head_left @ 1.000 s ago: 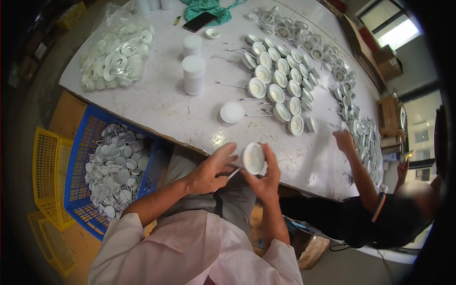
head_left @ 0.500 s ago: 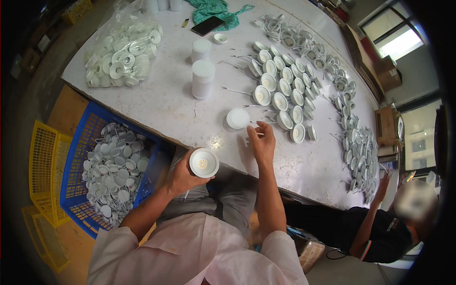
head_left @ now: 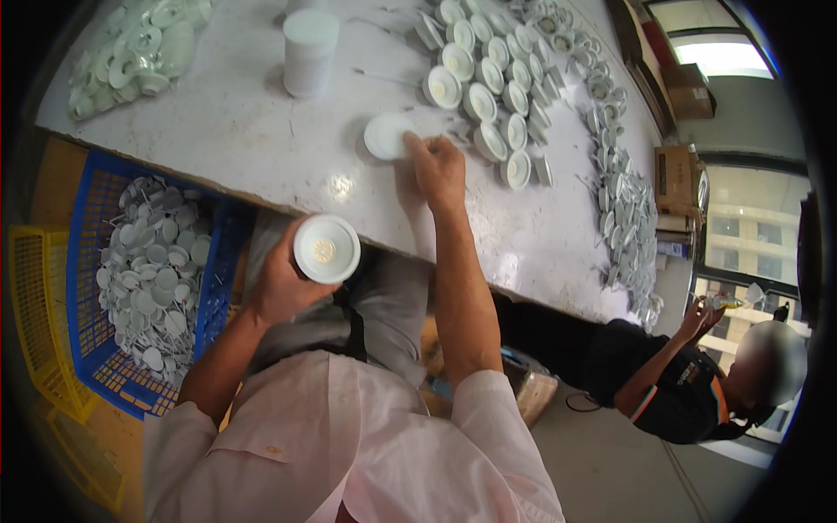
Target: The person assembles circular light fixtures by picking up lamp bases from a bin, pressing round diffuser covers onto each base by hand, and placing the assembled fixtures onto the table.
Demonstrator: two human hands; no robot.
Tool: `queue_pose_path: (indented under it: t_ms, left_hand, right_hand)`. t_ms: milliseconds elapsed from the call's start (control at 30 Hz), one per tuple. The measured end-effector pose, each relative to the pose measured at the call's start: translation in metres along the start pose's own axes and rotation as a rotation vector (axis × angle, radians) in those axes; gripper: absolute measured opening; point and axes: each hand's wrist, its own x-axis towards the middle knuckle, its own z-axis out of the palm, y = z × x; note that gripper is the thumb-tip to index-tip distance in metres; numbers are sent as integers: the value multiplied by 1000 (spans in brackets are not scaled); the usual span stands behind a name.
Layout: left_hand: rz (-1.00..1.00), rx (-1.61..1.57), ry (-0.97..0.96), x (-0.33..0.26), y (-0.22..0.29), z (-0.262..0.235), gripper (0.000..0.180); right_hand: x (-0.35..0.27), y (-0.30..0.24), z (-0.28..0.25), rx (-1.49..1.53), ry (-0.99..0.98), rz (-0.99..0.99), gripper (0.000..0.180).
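My left hand (head_left: 283, 277) is closed around a round white downlight housing (head_left: 350, 260), tilted so its open face shows. A disc of small yellow LEDs (head_left: 323, 251) sits at its centre. At the table edge's far side, my right hand (head_left: 438, 172) pinches the rim of a white round diffuser disc (head_left: 386, 137); whether that disc lies singly or on others cannot be told. Farther off stands a tall stack of similar white discs (head_left: 309, 61). To the right of it, several white downlight housings (head_left: 480, 102) lie in rows, some with wires trailing.
A blue basket (head_left: 85, 288) full of small white lamp parts stands at the left, beside a yellow crate (head_left: 39, 322). A clear bag of white rings (head_left: 131, 61) lies far left. More lamp parts (head_left: 623, 209) line the table's right side. A co-worker (head_left: 671, 383) is at right.
My right hand has moved left from beside the disc onto its rim, and its fingers have closed there. My left hand still holds the housing. The whole view has shifted.
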Motion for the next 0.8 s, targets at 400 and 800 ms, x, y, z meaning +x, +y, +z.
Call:
queue_pose_path:
  t_ms: [400, 800]
  left_hand:
    - [92, 96, 11, -17, 14, 13, 72]
    - [79, 72, -58, 20, 28, 44, 72]
  right_hand:
    - [-42, 27, -22, 513, -139, 217, 29]
    - [-76, 28, -55, 1106, -1, 236, 7]
